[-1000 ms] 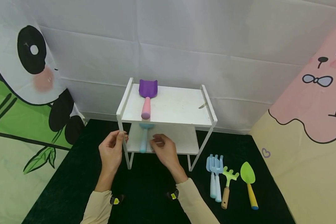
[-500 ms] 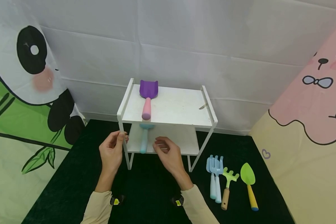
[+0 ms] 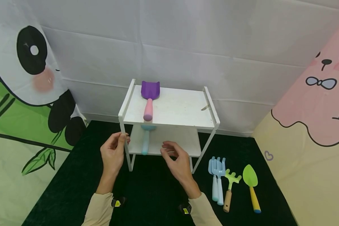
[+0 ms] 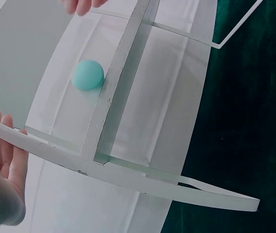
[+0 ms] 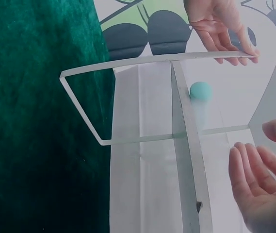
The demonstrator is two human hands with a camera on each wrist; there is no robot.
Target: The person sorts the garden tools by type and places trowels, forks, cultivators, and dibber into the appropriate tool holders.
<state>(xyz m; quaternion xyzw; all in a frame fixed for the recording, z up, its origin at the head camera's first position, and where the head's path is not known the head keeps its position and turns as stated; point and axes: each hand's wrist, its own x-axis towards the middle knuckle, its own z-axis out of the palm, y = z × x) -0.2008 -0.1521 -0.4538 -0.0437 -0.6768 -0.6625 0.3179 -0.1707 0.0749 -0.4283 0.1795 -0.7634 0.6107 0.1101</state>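
Head view: empty, relaxed right hand has drawn off the blue scoop, seemingly settled at the lower shelf's front edge; left hand pinches a post.

Creased white backdrop behind, panda-print drape left, pink-bear-print drape right, dark green velvety cloth below; light soft, even.

Blue tool partly invisible under upper shelf
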